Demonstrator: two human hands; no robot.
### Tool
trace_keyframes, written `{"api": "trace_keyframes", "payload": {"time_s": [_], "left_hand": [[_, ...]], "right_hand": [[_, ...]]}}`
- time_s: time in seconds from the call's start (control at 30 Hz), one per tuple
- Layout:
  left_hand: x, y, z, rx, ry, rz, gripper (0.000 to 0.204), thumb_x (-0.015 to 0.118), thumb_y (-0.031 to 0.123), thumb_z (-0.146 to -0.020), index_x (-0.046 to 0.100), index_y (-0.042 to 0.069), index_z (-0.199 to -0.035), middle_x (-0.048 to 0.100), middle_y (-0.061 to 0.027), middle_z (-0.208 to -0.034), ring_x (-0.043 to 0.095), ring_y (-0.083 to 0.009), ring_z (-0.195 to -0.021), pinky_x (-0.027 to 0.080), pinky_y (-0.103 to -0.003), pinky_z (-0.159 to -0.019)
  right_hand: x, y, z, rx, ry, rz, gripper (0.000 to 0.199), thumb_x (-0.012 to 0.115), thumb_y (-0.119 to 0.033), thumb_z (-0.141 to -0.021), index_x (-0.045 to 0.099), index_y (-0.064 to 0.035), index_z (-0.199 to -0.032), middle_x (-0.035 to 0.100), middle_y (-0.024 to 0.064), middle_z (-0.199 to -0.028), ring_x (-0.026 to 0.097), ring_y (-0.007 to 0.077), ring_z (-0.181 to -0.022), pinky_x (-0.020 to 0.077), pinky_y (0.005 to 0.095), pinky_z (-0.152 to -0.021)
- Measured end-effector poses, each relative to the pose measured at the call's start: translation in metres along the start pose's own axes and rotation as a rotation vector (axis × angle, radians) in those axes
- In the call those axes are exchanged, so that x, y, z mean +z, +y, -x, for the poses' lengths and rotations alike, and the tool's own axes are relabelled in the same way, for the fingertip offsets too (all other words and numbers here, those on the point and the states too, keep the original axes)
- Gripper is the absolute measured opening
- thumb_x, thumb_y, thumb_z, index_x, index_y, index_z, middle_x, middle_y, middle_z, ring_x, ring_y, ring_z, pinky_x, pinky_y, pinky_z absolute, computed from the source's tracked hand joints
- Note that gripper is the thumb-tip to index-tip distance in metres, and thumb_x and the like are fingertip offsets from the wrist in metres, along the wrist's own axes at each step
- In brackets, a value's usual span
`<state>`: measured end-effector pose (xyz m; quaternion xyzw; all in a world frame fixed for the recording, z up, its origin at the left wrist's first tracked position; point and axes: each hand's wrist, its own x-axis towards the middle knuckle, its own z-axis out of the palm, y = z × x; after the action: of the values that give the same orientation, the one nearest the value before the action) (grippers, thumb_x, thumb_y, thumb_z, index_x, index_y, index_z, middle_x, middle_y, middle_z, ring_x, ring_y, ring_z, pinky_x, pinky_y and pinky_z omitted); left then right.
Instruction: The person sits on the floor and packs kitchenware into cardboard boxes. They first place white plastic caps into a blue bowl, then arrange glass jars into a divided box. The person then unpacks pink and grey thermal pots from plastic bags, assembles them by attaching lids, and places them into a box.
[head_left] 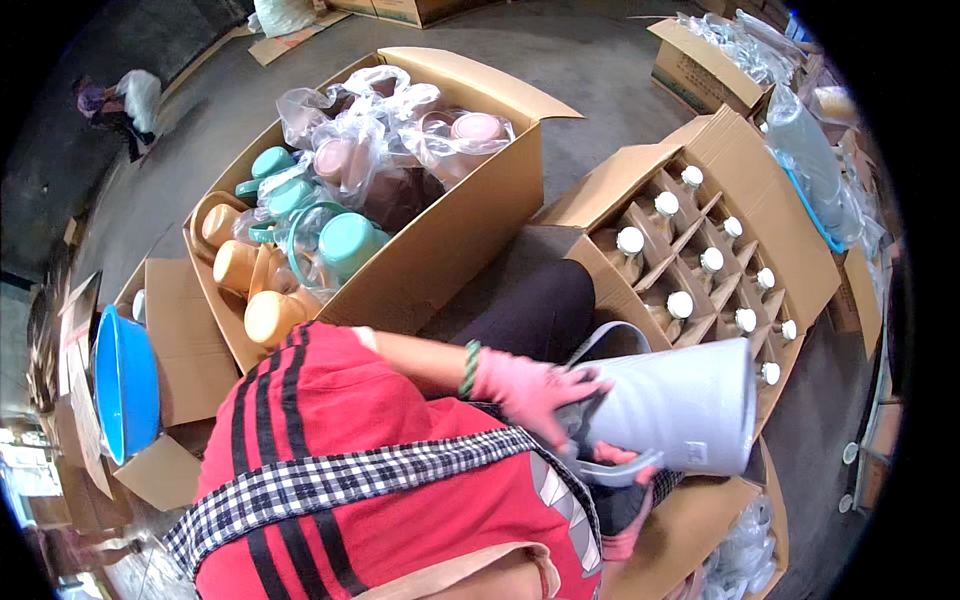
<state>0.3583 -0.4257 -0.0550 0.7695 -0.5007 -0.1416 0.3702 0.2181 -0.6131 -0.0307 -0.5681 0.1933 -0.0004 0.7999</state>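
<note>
Covering one end of a grey jug [690,400], both gloved hands are hiding how that end is shaped, and blur is softening the fingers there. The jug is lying sideways in front of the person's body, pointing its wide end toward the right of the view and overlapping the near edge of a divided carton [655,240], where white-capped bottles [711,260] are standing partly sunk between the dividers. A grey loop [612,336] is arching beyond the fingers; where it is joining is hard to make out. The left hand [525,395] is stretching across from the red shirt [330,430], forearm nearly level, a green bracelet circling its wrist, fingers angling down onto the jug's end; whether they are gripping or merely resting, I cannot tell. The right hand [615,505] is coming up from below, wrapping its fingers around the jug's lower handle [625,469], its forearm mostly disappearing behind the shirt. Past the left forearm, a large open box [450,235] is holding teal, orange and brownish cups, several vanishing under crumpled clear bags [365,125]. A small pale label [696,456] is showing on the jug's side, too tiny for reading, and a dark mark is blurring on the back of the left glove.
</note>
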Motion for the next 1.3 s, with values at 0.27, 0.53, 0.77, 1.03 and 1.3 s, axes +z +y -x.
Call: {"api": "trace_keyframes", "payload": {"time_s": [0.27,0.53,0.77,1.03,1.3], "left_hand": [[-0.140,-0.030,0.014,-0.757,0.537,0.203,0.022,0.054,0.014,-0.070,0.057,0.001,-0.087,0.058,-0.0143,-0.084,0.056,-0.0219,-0.078,0.046,-0.034,-0.069],[-0.283,-0.043,0.090,-0.011,1.362,0.044,0.026,0.045,0.019,-0.085,0.055,-0.001,-0.097,0.059,-0.0079,-0.092,0.057,-0.0234,-0.086,0.044,-0.035,-0.077],[-0.220,-0.031,0.063,-0.132,1.366,-0.281,0.026,0.055,0.009,-0.077,0.054,-0.002,-0.100,0.058,-0.0118,-0.095,0.055,-0.0219,-0.089,0.043,-0.031,-0.079],[-0.134,0.037,0.010,0.365,1.122,-0.232,0.032,0.061,0.003,-0.066,0.047,0.000,-0.094,0.053,-0.0170,-0.099,0.054,-0.0274,-0.083,0.045,-0.036,-0.072],[-0.093,0.057,-0.021,0.215,0.048,0.173,0.041,0.064,0.017,-0.070,0.047,-0.001,-0.103,0.049,-0.0158,-0.088,0.054,-0.0265,-0.079,0.044,-0.033,-0.067]], "right_hand": [[-0.042,-0.022,-0.003,-0.204,-0.255,-0.284,0.045,0.044,-0.053,-0.080,0.048,-0.0085,-0.071,0.050,0.0089,-0.055,0.047,0.0216,-0.057,0.0381,0.0408,-0.071],[0.033,0.000,-0.016,-0.106,-0.223,-0.049,0.045,0.044,-0.041,-0.083,0.046,-0.0028,-0.059,0.050,0.0090,-0.054,0.050,0.0211,-0.055,0.0426,0.0358,-0.067],[0.044,-0.034,-0.023,0.011,-0.217,0.105,0.041,0.047,-0.038,-0.084,0.047,-0.0005,-0.067,0.052,0.0094,-0.061,0.052,0.0206,-0.063,0.0416,0.0339,-0.071],[0.056,-0.113,-0.016,-0.622,-0.005,0.373,0.054,0.073,-0.026,-0.065,0.049,0.0031,-0.104,0.053,0.0117,-0.094,0.051,0.0195,-0.092,0.0404,0.0316,-0.081],[0.070,-0.121,-0.033,-0.367,0.150,-0.201,0.037,0.061,-0.013,-0.079,0.045,0.0010,-0.109,0.052,0.0047,-0.101,0.050,0.0127,-0.088,0.0421,0.0237,-0.076]]}}
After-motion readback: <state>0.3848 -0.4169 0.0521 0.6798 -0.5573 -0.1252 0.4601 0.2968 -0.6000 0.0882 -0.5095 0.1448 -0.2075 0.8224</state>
